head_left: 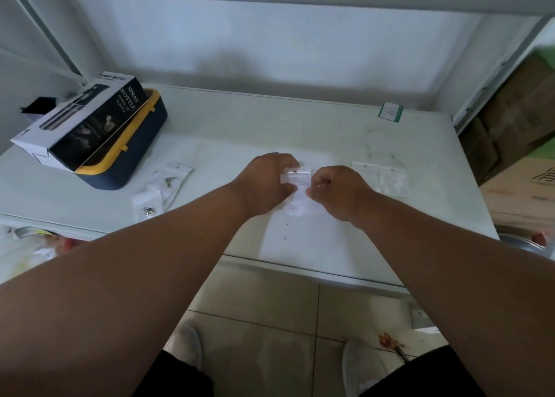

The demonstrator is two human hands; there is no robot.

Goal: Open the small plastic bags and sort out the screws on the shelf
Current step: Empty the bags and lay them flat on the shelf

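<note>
Over the middle of the white shelf [300, 120], I have my left hand [264, 183] and right hand [339, 192] pinching one small clear plastic bag [297, 186]; opening step, next pull its mouth apart gently.

Bare forearms — black shorts [180, 378], seemingly white shoes [359, 363].

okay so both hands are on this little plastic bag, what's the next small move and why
Probably pull the top edges apart. The left hand and right hand both pinch the small plastic bag above the shelf, and it looks not yet opened.
</note>
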